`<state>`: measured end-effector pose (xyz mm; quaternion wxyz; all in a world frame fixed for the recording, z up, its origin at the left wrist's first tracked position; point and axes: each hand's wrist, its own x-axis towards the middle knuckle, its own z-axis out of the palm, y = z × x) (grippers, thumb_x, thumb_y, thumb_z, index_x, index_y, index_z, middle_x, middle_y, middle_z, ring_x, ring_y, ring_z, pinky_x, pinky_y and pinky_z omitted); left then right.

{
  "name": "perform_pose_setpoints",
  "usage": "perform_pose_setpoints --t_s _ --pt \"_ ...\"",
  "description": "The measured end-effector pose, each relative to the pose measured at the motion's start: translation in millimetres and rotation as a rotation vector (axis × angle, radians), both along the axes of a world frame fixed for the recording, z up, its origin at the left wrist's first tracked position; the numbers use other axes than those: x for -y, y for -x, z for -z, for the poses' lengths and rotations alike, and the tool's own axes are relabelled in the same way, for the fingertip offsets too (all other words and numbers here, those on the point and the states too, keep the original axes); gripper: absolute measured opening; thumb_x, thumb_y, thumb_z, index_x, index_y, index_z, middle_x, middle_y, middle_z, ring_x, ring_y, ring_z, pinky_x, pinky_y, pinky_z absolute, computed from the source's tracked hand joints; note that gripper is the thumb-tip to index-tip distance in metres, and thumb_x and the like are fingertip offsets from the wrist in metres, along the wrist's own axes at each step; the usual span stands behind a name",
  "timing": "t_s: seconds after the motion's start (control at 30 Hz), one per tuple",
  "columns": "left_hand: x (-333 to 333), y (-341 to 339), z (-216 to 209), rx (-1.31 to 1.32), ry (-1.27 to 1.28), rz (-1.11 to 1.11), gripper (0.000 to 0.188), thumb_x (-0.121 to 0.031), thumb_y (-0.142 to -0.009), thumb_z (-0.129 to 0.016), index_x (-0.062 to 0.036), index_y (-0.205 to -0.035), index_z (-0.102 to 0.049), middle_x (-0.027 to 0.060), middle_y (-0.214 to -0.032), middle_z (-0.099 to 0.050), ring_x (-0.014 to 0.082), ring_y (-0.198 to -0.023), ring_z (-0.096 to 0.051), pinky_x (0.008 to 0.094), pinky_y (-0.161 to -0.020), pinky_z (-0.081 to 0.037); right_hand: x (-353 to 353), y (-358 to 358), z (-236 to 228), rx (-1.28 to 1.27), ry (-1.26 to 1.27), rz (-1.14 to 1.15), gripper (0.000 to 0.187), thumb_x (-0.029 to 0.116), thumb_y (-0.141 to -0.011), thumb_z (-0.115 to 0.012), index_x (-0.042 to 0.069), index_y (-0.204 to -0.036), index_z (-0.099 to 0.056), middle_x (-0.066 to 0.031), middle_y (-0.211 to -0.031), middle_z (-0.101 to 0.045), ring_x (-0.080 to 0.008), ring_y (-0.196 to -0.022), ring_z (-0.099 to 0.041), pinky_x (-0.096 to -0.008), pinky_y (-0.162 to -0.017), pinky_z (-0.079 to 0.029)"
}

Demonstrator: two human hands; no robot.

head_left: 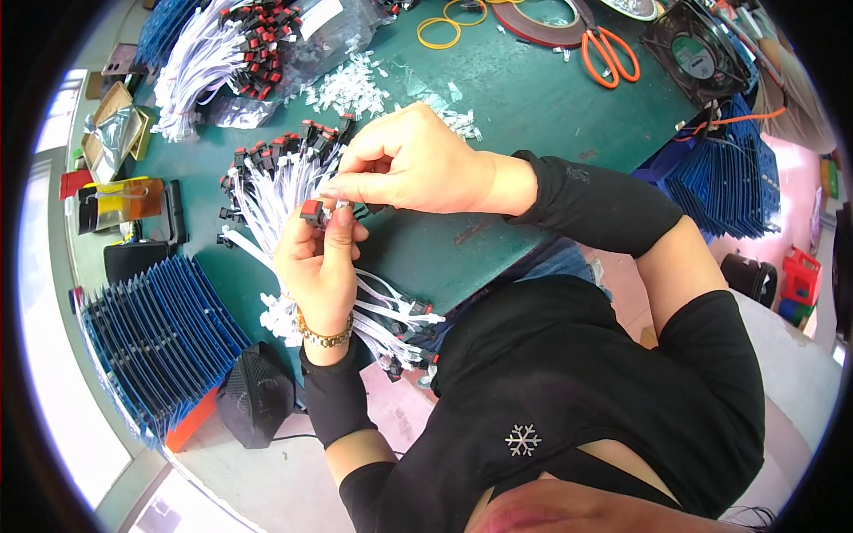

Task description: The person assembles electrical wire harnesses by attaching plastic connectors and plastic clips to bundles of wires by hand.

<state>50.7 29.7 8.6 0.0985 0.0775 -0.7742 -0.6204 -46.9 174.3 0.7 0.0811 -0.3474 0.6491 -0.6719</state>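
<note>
My left hand (pixel 313 268) is closed on a small red-and-black rocker switch (pixel 311 211), held up between thumb and fingers. Just above it my right hand (pixel 413 164) pinches with thumb and forefinger at the switch's edge; what it grips is too small to make out. Beneath and beyond both hands lies a bundle of white cables (pixel 267 200), with black-and-red switches at their far ends. More white cables (pixel 378 324) hang over the table's near edge, right of my left wrist.
On the green table (pixel 533 133) are loose clear plastic pieces (pixel 351 87), another cable bundle (pixel 200 67), orange-handled scissors (pixel 610 58), a tape roll (pixel 544 19) and a black fan (pixel 695 51). Blue board stacks (pixel 164 342) flank the table. A black pouch-like object (pixel 256 395) sits at the left.
</note>
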Motion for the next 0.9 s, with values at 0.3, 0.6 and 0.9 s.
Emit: perform_pose_setpoints --t_s 0.3,0.6,0.9 --pt "-1 -1 -3 0.069 -0.04 0.032 0.01 -0.01 -0.087 -0.06 -0.0012 -0.091 -0.059 0.0016 -0.064 -0.06 0.0024 -0.05 -0.048 0.0148 -0.045 -0.036 -3 0 -5 0.109 -0.073 -0.015 0.02 0.018 -0.074 -0.069 -0.001 -0.069 -0.065 -0.0095 -0.059 -0.063 -0.0113 -0.05 -0.058 -0.024 -0.049 -0.045" --pt "13 4 -12 0.145 -0.141 0.091 0.007 -0.005 -0.085 -0.06 -0.0005 -0.091 -0.06 0.0043 -0.064 -0.061 0.0044 -0.047 -0.051 0.0152 -0.043 -0.038 5 0 1 0.135 0.009 -0.108 0.022 0.017 -0.081 -0.067 0.0 -0.067 -0.062 -0.0006 -0.055 -0.056 -0.0037 -0.045 -0.047 -0.0202 -0.04 -0.036" --pt "8 4 -12 0.231 -0.2 0.095 0.007 -0.005 -0.085 -0.059 -0.0004 -0.09 -0.06 0.003 -0.064 -0.062 0.0053 -0.049 -0.054 0.0171 -0.045 -0.042 7 -3 4 0.242 -0.101 -0.143 0.022 0.02 -0.081 -0.066 0.0 -0.071 -0.064 -0.0027 -0.053 -0.056 -0.0047 -0.049 -0.046 -0.0241 -0.044 -0.036"
